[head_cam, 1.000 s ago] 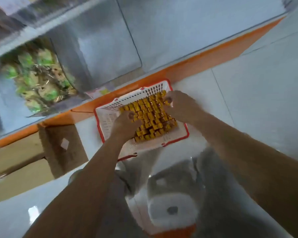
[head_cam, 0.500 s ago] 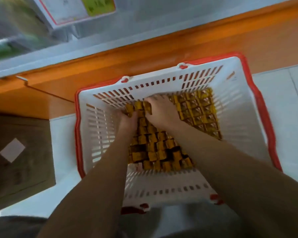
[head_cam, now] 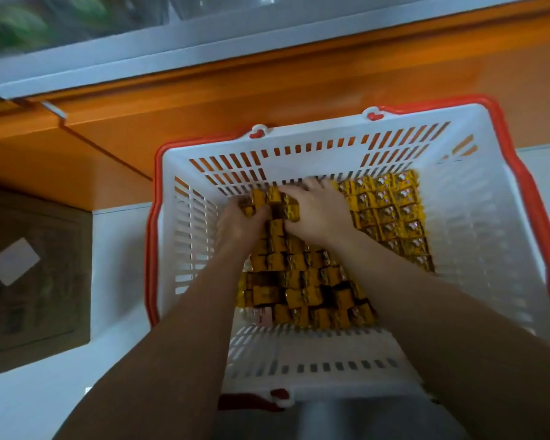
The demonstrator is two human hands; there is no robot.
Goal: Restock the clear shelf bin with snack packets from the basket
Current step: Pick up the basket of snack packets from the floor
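Note:
A white slotted basket with a red rim [head_cam: 502, 236] stands on the floor against the shelf base. Its bottom is covered with several small yellow snack packets [head_cam: 391, 214]. Both of my hands reach down into it at the far left of the pile. My left hand [head_cam: 235, 222] curls its fingers into a clump of packets [head_cam: 275, 198] from the left. My right hand [head_cam: 319, 214] closes over the same clump from the right, thumb tucked under. The clear shelf bin shows only as a blurred strip along the top edge.
The orange shelf base [head_cam: 267, 100] runs behind the basket under a grey ledge. Blurred green packets [head_cam: 29, 23] show behind clear plastic at top left. A brown cardboard box [head_cam: 29, 274] sits on the white floor [head_cam: 118, 281] left of the basket.
The view has dropped close over the basket. My hands, first apart on the packets, have come together at the pile's far left and closed on a clump.

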